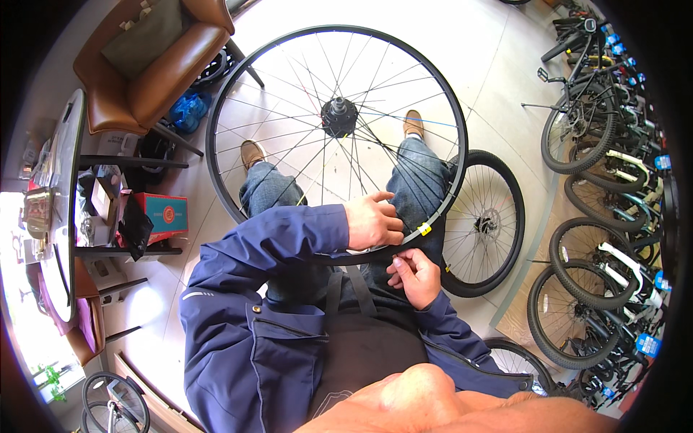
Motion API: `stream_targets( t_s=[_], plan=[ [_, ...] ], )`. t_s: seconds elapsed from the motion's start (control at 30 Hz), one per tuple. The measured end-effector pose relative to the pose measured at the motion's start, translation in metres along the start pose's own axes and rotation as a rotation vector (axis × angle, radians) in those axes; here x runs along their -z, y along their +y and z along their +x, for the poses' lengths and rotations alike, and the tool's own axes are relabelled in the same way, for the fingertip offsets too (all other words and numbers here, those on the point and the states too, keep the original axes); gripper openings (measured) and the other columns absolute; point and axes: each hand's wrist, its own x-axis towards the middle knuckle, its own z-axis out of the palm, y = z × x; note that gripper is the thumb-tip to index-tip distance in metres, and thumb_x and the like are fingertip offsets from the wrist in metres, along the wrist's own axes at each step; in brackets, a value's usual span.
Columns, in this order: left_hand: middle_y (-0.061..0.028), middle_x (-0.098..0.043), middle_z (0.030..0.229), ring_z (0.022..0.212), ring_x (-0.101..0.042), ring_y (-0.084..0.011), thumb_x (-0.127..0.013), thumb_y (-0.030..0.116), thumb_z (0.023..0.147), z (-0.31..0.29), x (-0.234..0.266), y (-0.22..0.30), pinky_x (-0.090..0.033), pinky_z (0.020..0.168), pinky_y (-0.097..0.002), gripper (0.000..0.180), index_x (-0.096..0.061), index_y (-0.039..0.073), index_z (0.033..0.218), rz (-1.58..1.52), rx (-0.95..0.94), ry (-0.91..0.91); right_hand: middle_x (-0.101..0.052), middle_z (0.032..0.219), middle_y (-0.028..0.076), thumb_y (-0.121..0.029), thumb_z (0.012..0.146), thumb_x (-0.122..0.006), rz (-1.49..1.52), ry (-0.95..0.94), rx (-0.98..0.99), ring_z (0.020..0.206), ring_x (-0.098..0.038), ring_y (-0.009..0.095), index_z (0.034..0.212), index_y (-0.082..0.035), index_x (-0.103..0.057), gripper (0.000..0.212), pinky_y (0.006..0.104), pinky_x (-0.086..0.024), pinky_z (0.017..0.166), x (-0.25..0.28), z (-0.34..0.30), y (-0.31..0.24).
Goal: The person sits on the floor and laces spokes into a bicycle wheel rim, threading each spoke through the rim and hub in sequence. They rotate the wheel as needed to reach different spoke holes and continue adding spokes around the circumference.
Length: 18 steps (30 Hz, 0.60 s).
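Observation:
A bare bicycle wheel (463,141) without a tyre rests across my lap, with a black rim, thin spokes and a dark hub (339,117). Several spokes bunch together on the near right side. My left hand (372,222) reaches over the near part of the rim, its fingers curled around spokes there. A yellow sticker (424,229) sits on the rim just right of those fingers. At the outer near edge of the rim is my right hand (416,278), thumb and forefinger pinched together on something too small to make out.
A tyred wheel (516,238) stands by my right leg. Rows of bicycles (577,267) line the right side. On the left are a brown armchair (155,72), a table (72,151) with things on it, and a red and teal box (164,214).

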Motion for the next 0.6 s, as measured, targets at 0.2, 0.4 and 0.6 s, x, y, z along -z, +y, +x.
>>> stream_targets(
  t_s=[0.2, 0.4, 0.6],
  plan=[
    [0.0038, -0.072, 0.114, 0.114, -0.071, -0.0207, -0.073, 0.026, 0.089, -0.001, -0.0007, 0.0008, -0.044, 0.126, -0.0638, 0.025, -0.077, 0.018, 0.113, -0.016, -0.004, 0.006, -0.083, 0.096, 0.013, -0.017, 0.116, -0.067, -0.044, -0.002, -0.008, 0.077, -0.08, 0.017, 0.122, 0.005, -0.069, 0.023, 0.0307, -0.064, 0.068, -0.0004, -0.0012, -0.002],
    [0.0044, -0.068, 0.108, 0.111, -0.07, -0.0203, -0.072, 0.027, 0.092, -0.0012, -0.002, 0.0018, -0.044, 0.126, -0.0624, 0.018, -0.075, 0.02, 0.109, 0.035, -0.01, 0.003, -0.082, 0.092, 0.013, -0.014, 0.117, -0.062, -0.184, 0.006, 0.123, 0.077, -0.081, 0.017, 0.119, 0.006, -0.069, 0.021, 0.0317, -0.064, 0.068, 0.0004, -0.0047, -0.0076],
    [0.0027, -0.072, 0.117, 0.116, -0.071, -0.0208, -0.074, 0.023, 0.089, -0.0005, 0.0045, 0.0018, -0.043, 0.127, -0.0626, 0.026, -0.079, 0.018, 0.114, 0.001, -0.009, -0.039, -0.079, 0.09, 0.01, -0.014, 0.119, -0.058, -0.102, -0.062, 0.005, 0.072, -0.077, 0.015, 0.121, 0.003, -0.068, 0.02, 0.0306, -0.061, 0.064, 0.0035, -0.0035, -0.0077]
  ],
)
